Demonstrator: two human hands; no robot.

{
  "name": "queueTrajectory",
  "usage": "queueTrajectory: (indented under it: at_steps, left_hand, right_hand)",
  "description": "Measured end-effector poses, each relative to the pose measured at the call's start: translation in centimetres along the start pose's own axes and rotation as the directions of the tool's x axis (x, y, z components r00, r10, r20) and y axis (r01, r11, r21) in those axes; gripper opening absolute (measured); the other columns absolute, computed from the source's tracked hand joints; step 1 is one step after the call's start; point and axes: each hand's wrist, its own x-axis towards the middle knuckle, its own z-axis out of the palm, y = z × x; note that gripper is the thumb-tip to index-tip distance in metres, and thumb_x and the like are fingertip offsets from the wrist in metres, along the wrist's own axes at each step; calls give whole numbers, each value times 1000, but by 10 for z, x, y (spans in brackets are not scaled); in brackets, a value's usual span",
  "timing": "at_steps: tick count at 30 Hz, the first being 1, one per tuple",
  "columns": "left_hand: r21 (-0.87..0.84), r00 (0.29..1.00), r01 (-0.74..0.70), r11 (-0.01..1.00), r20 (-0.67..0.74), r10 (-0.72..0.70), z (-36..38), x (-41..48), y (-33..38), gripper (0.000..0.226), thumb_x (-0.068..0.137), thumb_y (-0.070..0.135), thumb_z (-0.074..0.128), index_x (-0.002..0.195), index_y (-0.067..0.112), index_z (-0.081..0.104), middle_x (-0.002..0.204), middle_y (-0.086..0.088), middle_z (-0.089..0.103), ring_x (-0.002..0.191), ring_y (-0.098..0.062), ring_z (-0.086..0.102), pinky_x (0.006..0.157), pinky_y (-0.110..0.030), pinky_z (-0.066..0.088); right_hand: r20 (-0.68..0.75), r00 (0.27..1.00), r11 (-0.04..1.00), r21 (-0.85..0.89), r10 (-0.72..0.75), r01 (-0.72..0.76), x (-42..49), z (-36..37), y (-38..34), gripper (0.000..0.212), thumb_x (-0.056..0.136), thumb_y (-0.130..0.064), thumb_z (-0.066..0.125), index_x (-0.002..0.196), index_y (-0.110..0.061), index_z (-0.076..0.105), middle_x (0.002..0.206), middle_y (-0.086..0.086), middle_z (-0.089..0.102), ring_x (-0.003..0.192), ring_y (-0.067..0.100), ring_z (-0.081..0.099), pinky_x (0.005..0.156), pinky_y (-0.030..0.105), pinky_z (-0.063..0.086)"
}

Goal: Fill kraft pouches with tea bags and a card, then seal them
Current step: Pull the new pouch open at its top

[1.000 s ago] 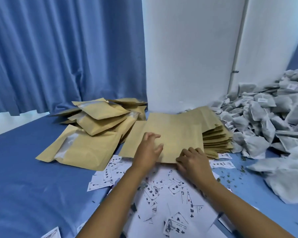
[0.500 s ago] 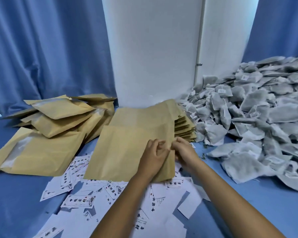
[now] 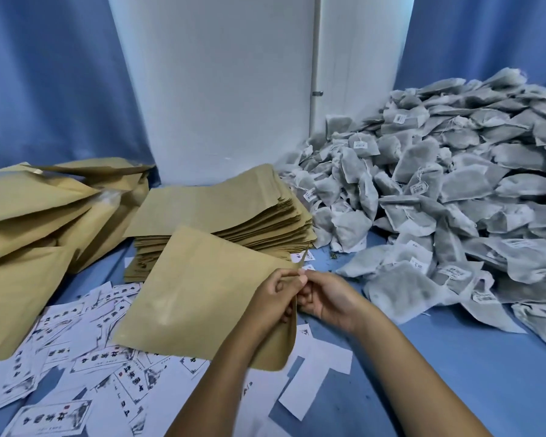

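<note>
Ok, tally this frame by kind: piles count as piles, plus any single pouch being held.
Held kraft pouch: 1
Stack of flat pouches: 1
Pile of bulging pouches: 1
Heap of tea bags: 1
Spread of printed cards: 1
Total: 5 (pieces inside each pile are too many to count)

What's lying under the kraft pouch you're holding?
Under the tan kraft pouch, scattered white printed cards poke out on the blue tabletop. Whatever sits beneath its middle is covered.
</note>
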Motion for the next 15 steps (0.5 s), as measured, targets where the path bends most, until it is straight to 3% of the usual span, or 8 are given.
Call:
queueTrajectory:
  at_steps: [3, 9, 15]
  left_hand:
    - [-14, 1000, 18, 1000, 15, -18, -3, -3, 2, 18, 92, 31, 58, 106, 21, 63, 74, 0, 63, 53, -7, 50, 45, -18, 42]
    - [-22, 998, 40, 999, 45, -39, -4, -5, 5, 23, 94, 31, 56, 110, 15, 61, 78, 0, 62, 58, -9, 50, 48, -18, 43]
    - [-37, 997, 39, 999, 65, -36, -2, -7, 6, 23, 93, 28, 58, 112, 15, 60, 70, -1, 57, 50, -6, 46, 47, -20, 40]
  right_hand:
    - [-21, 1000, 1000, 9, -2, 2, 3, -2, 1, 19, 97, -11, 41, 103, 1, 53, 66, 10, 44, 48, 13, 48, 49, 20, 37]
    - [-77, 996, 999, 13, -41, 42, 4, -1, 1, 22, 98, -11, 43, 82, -3, 56, 52, 4, 45, 44, 14, 47, 45, 19, 36]
    - [-120, 991, 997, 46, -62, 68, 3, -1, 1, 26, 98, -9, 41, 78, -2, 56, 60, 9, 52, 42, 12, 50, 43, 17, 40]
